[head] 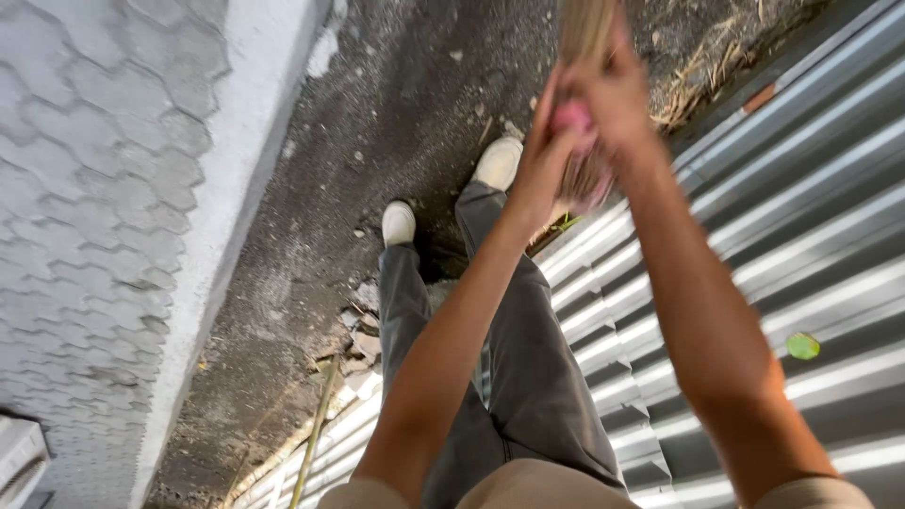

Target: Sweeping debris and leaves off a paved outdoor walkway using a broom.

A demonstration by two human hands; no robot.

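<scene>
Both arms raised and extended forward, bare forearms filling the centre of the view. Left hand [545,160] and right hand [617,94] brought together and closed around a bundle of straw-coloured fibres [584,28], apparently a stick broom, with a pink binding [571,118] visible between the palms. Grip firm, fingers wrapped and pressed tight about the bundle; individual fingertips blurred by motion, exact finger placement not discernible. Bundle held up at the top centre of the frame, above the feet, with a frayed tuft [586,184] of the same fibre hanging below the hands. Below, grey trousers [528,358] of soft woven cloth, creased at the knees, and two pale, rounded shoes [497,162] planted on dark, gritty ground [377,123] scattered with small stones and flakes. Corrugated metal sheeting [801,236] along the right side, ribbed in parallel ridges, grey and glossy where light strikes. One small round green leaf [803,346] lying on a rib. Dry straw debris [702,85] heaped at the upper edge of the sheeting. To the left, a smooth pale concrete kerb [245,188], then interlocking grey paving blocks [85,188] with wavy outlines. A thin yellowish stick [316,434] lying near broken rubble [358,344] beside the left leg.
</scene>
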